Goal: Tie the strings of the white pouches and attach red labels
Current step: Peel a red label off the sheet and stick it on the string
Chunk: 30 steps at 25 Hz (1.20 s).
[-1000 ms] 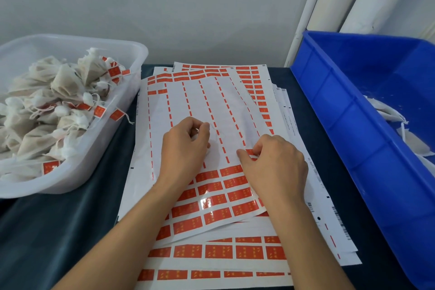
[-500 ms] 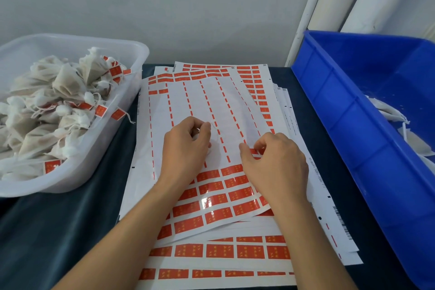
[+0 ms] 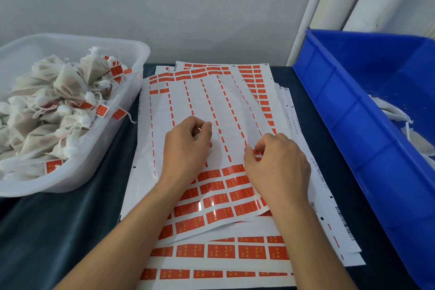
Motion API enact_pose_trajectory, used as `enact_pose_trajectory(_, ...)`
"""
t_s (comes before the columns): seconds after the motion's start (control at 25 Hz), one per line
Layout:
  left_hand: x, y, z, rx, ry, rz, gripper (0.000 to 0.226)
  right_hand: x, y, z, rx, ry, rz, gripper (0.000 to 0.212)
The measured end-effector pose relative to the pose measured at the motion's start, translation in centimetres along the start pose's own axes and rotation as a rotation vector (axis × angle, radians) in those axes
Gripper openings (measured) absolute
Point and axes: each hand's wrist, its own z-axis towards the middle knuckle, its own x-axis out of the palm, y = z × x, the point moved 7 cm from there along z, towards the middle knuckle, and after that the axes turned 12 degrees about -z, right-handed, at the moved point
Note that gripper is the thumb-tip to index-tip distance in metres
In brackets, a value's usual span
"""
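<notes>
Fingertips (image 3: 251,150) of your right hand (image 3: 277,167) are curled nearly closed around a red label (image 3: 258,154) at the top row of stickers left on the label sheet (image 3: 207,106), so peel it slowly from one corner and keep it from folding on itself. Your left hand (image 3: 187,148) is curled around something white, likely a pouch and its string (image 3: 217,128), though I cannot tell for sure. Labelled white pouches (image 3: 54,106) fill the clear tub (image 3: 131,54) to your left; more lie in the blue bin (image 3: 341,106).

A stack of label sheets (image 3: 211,106) lies at the tabletop's (image 3: 58,231) centre. A tub (image 3: 131,54) holding pouches (image 3: 47,110) sits at nine o'clock, a bin (image 3: 353,125) at three o'clock. Both hands rest on the top sheet.
</notes>
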Motion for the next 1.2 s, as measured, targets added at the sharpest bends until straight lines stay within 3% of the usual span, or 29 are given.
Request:
enact_pose_trajectory(0.4, 0.0, 0.0, 0.1, -0.010, 0.004, -0.026, 0.016, 0.7, -2.2, 1.4, 0.034, 0.098, 0.236, 0.020)
enact_pose_trajectory(1.2, 0.0, 0.0, 0.1, -0.003, 0.004, -0.043, 0.014, 0.9, -2.8, 1.8, -0.017, 0.159, 0.273, 0.024)
